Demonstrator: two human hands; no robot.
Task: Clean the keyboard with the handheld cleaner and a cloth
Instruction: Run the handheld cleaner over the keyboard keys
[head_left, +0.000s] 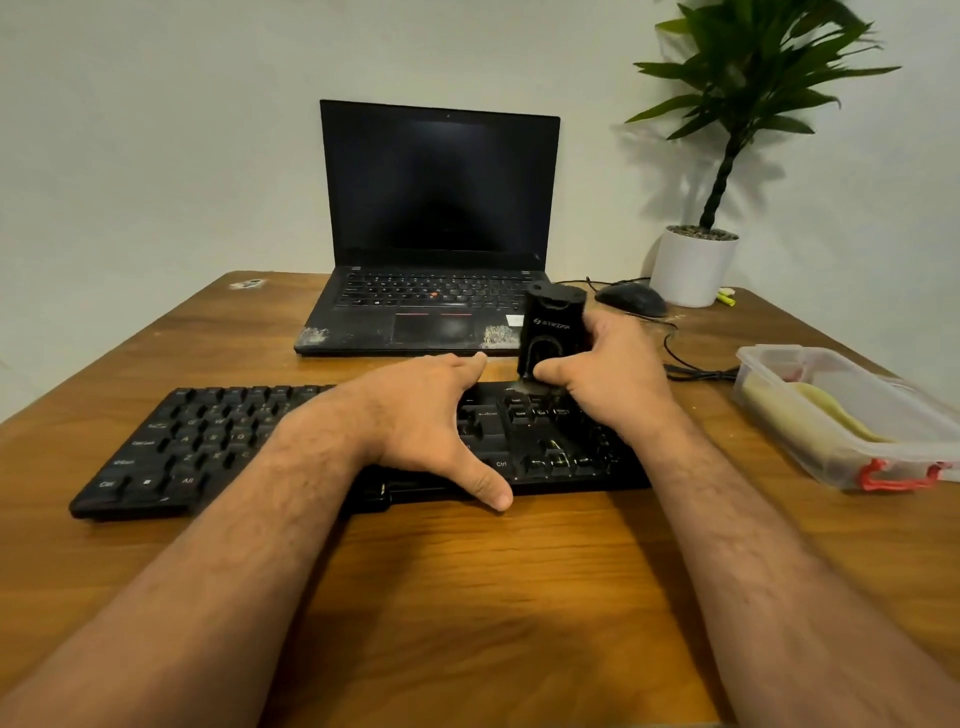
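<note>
— Looking down from the head camera, where does the keyboard (218, 441) lie relative to the hands?

— Its long axis runs left to right across the wooden counter (467, 597), slightly angled, with the near edge facing the person. The right hand (618, 374) sits over its right end, the left hand (431, 415) over the middle.

— And the handheld cleaner (555, 332)?

— Upright, clasped in the right hand, thumb on the near face and fingers wrapped behind. Its lower end, which looks like a brush or nozzle, meets the top row of keys near the right-hand block. So the uncleaned stretch lies to the left of the tool, along that long axis.

— What is the left hand doing?

— Spread flat, palm down, holding nothing; thumb on the counter at the near edge, fingers reaching over the far edge. I judge it is bracing the board.

— Materials?

— Keyboard: matte black plastic, low keys with white legends. Cleaner: a stubby, rounded black body bearing a pale logo. Counter: warm, varnished wood grain.

— Any cloth?

— Something yellowish lies folded in the clear plastic box (914, 415) with red clips, well to the right; whether it is the cloth I cannot tell. The right hand is nearer to it.

— Beyond?

— An open laptop (436, 208) with a dark screen and scuffed palm rest, a black mouse (631, 299), and a potted plant (727, 156).
</note>
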